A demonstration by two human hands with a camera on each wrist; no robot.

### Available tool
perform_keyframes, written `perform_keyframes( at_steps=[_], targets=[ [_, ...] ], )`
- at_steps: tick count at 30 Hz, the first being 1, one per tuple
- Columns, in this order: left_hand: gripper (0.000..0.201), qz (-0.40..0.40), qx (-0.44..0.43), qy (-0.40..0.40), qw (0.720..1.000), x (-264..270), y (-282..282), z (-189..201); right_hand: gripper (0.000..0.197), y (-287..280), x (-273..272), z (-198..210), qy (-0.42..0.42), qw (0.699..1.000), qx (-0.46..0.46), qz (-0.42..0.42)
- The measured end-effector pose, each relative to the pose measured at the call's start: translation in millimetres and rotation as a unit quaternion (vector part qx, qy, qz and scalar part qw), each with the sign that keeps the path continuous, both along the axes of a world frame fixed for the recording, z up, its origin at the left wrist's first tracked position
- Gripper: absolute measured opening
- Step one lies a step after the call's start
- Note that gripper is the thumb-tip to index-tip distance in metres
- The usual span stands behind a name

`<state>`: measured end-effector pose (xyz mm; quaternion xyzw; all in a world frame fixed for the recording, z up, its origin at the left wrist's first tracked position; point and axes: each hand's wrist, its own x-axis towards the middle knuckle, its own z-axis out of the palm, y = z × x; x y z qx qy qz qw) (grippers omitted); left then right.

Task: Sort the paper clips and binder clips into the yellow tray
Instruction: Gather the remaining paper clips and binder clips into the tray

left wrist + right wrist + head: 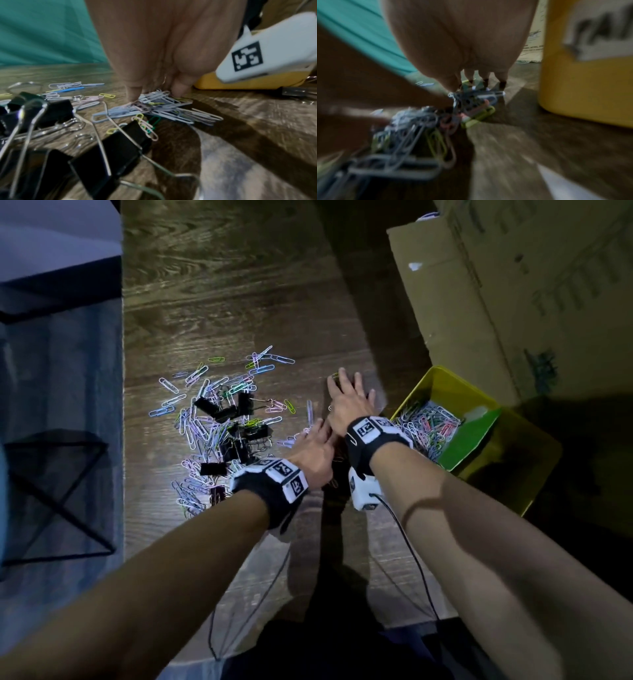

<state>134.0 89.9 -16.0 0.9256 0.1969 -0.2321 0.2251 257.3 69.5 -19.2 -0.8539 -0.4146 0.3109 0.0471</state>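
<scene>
A small heap of paper clips (159, 106) is enclosed between both hands at the centre of the head view: the left hand (313, 451) with fingertips (133, 93) pressed down on its lower-left side, the right hand (349, 402), fingers straight and spread, at its upper right. The yellow tray (534, 453) (already part-filled with clips) stands just right of the right hand, which is judged the nearer one. The binder clips (226, 412) lie left of centre on the dark wooden floor (222, 285), with a cardboard box (496, 285) at the upper right.

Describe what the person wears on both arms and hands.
Both forearms are bare, no sleeves. Each wrist carries a black strap with white blocks printed with black square markers: left wristband, right wristband. A thin black cable trails from the right one.
</scene>
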Motion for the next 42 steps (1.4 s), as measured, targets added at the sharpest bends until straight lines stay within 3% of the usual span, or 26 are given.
perform_keyframes(
  at_steps=[5,7,11,16,20,24,26,30,33,35,38,42],
  targets=[
    [0.066,0.058,0.050,-0.108,0.991,-5.1,31.8,15.5,0.064,-35.0,-17.7,-1.0,-0.030,0.998,0.059,0.008],
    [0.068,0.075,0.050,-0.071,0.993,-4.1,43.0,13.9,0.066,-50.2,-31.1,0.3,-0.021,0.997,0.068,0.022],
    [0.068,0.015,0.044,0.045,0.998,-2.5,31.5,1.9,0.066,-82.9,-53.3,-0.3,0.010,0.995,0.095,0.031],
    [0.070,-0.015,0.013,0.037,0.999,-15.7,-13.7,-1.3,0.058,-110.8,-55.8,3.6,0.042,0.988,0.146,-0.002],
    [0.072,-0.053,-0.027,-0.002,0.998,-27.6,-30.7,-4.7,0.068,-121.9,-49.1,2.9,0.044,0.995,0.090,0.018],
    [0.065,0.064,0.018,-0.095,0.993,-32.0,-29.3,-5.3,0.079,-142.1,-60.2,0.6,0.031,0.995,0.067,0.068],
    [0.065,0.087,0.026,-0.046,0.995,-31.6,-27.9,-10.6,0.080,-149.3,-64.6,0.0,0.040,0.995,0.078,0.057],
    [0.077,-0.015,0.042,0.029,0.999,-27.7,-42.4,-6.8,0.089,-150.0,-64.7,4.3,0.051,0.996,0.078,0.010],
    [0.069,0.000,0.033,-0.056,0.998,-31.5,-45.5,6.9,0.094,-147.1,-63.2,10.3,0.060,0.996,0.062,-0.007],
    [0.062,0.058,0.065,-0.124,0.988,-34.3,-33.5,7.6,0.097,-145.6,-61.2,13.2,0.044,0.998,0.051,-0.007],
    [0.053,0.117,0.076,-0.065,0.988,-35.3,-15.8,8.9,0.104,-141.8,-59.8,15.3,-0.011,1.000,0.014,-0.013],
    [0.065,0.030,0.086,0.005,0.996,-34.0,-25.3,11.2,0.104,-136.5,-64.2,15.2,-0.026,0.999,0.012,-0.025]
  ],
)
